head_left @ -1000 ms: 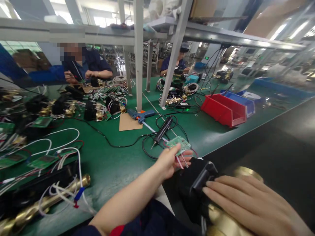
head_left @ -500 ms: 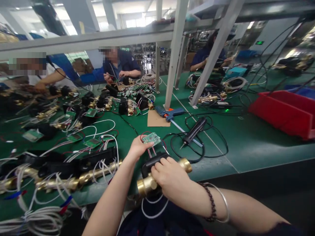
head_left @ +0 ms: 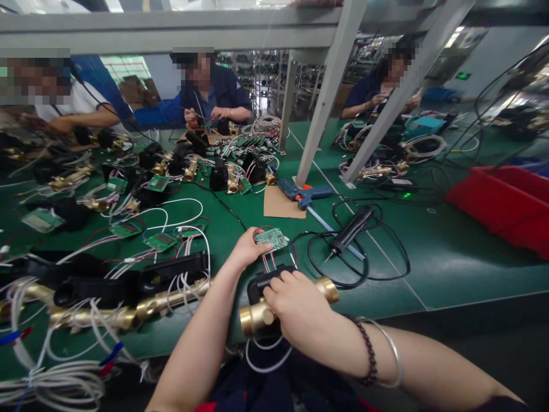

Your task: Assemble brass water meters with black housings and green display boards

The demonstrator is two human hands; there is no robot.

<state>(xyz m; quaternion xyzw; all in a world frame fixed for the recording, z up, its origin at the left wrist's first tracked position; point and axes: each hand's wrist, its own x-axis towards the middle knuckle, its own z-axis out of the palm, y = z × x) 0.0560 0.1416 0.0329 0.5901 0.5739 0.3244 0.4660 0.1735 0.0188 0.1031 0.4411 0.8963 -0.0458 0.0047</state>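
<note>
Between the fingers and thumb of my left hand (head_left: 249, 247) is a green circuit board (head_left: 273, 239), held above the table. Thin wires run from the board down into a black housing (head_left: 263, 281). That housing sits on a brass pipe fitting (head_left: 253, 319), whose threaded ends point left and right near the table's front edge. My right hand (head_left: 295, 297) is closed over the housing and the middle of the brass body, its fingertips curled on the black rim. A white cable (head_left: 268, 369) loops below the fitting, in front of my clothes.
A blue glue gun (head_left: 302, 194) lies on cardboard (head_left: 278, 207). Right of my hands is a black corded pen-like tool (head_left: 351, 229). Brass fittings with boards and cables (head_left: 98, 315) crowd the left. A red bin (head_left: 506, 206) stands right; metal posts (head_left: 326, 103) rise behind. Several co-workers sit opposite.
The view has tilted down and shifted slightly, so the table's contents sit a little differently in frame. Both hands keep their hold on the board and the housing.
</note>
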